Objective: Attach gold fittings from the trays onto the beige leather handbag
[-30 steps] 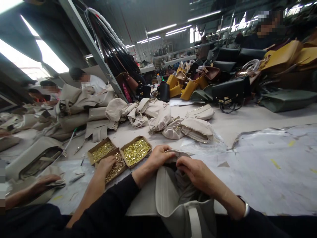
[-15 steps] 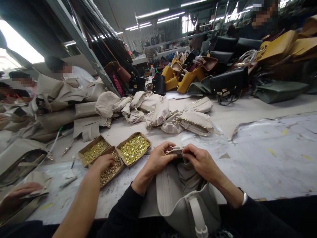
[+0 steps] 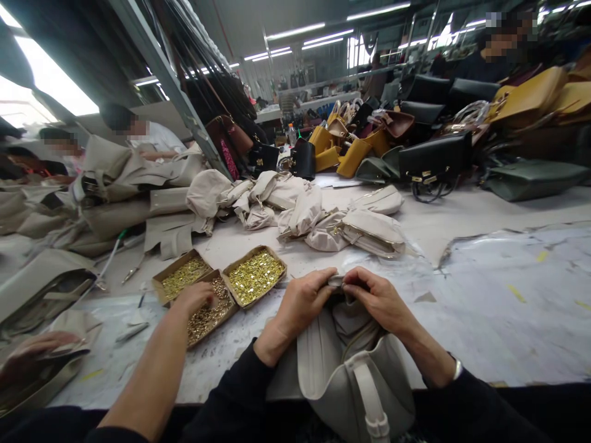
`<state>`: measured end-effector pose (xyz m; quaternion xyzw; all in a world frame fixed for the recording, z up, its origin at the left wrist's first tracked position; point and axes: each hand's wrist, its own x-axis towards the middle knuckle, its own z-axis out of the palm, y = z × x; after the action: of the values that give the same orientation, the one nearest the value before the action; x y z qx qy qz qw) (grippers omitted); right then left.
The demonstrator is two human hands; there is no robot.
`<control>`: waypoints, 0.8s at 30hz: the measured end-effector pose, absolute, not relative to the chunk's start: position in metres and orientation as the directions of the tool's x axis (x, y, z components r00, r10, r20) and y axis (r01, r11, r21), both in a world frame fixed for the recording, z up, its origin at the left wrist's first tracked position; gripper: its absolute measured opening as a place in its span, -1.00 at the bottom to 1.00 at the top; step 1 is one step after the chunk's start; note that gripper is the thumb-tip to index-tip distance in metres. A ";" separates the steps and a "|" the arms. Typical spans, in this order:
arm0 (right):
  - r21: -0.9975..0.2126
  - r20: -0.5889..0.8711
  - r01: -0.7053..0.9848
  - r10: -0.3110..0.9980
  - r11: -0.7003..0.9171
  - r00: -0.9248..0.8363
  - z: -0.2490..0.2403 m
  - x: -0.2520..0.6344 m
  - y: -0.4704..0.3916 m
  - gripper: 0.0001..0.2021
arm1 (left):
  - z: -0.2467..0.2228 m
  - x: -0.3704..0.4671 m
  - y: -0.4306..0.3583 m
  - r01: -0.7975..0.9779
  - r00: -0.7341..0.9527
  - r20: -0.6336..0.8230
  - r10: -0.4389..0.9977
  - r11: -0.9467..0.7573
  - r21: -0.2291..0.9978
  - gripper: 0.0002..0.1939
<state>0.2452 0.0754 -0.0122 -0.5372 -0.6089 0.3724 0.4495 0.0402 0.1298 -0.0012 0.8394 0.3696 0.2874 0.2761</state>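
Note:
A pale grey handbag (image 3: 318, 363) stands at the table's front edge, its mouth turned up and a buckled strap (image 3: 369, 391) on the side nearest me. My left hand (image 3: 302, 304) pinches the bag's far upper edge between thumb and fingers. Close beside it, my right hand (image 3: 381, 301) grips the same edge, fingertips curled around the material. Between the two hands a short pale piece of the edge shows; whether a small fitting is held there I cannot tell. Soft lining (image 3: 351, 323) bulges inside the opening.
Left of me a co-worker's hand (image 3: 196, 298) reaches into a box of small brass-coloured parts (image 3: 210, 317). Beside it are two boxes of gold-coloured parts (image 3: 253, 277) (image 3: 184, 277). Beige pouches (image 3: 300, 209) lie beyond, with bags (image 3: 434, 160) heaped at the back right.
The fingers of my left hand have moved closer to my right hand along the bag's edge. The whole view has shifted slightly, and the co-worker's hand stays in the box.

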 end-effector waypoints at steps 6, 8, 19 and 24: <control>-0.927 0.294 0.241 0.956 0.288 -0.010 -0.017 0.245 0.074 -0.93 | -0.003 0.052 0.141 0.417 0.436 0.145 0.888 -0.342 0.842 -0.70; -0.893 0.358 0.291 0.934 0.343 0.001 -0.020 0.244 0.072 -0.92 | -0.006 0.056 0.145 0.374 0.399 0.091 0.913 -0.252 0.892 -0.71; -0.754 0.360 0.559 0.929 0.345 -0.087 0.006 0.221 0.073 -0.88 | 0.000 0.069 0.141 0.231 0.200 -0.063 0.978 0.016 0.973 -0.71; -0.788 0.326 0.550 0.945 0.276 -0.006 0.002 0.214 0.074 -0.90 | -0.003 0.070 0.140 0.186 0.181 -0.109 0.977 0.075 0.980 -0.69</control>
<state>0.2140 0.0745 0.0025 -0.5568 -0.6714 0.2285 0.4324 0.0701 0.1401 -0.0027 0.5645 0.5153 0.3792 0.5215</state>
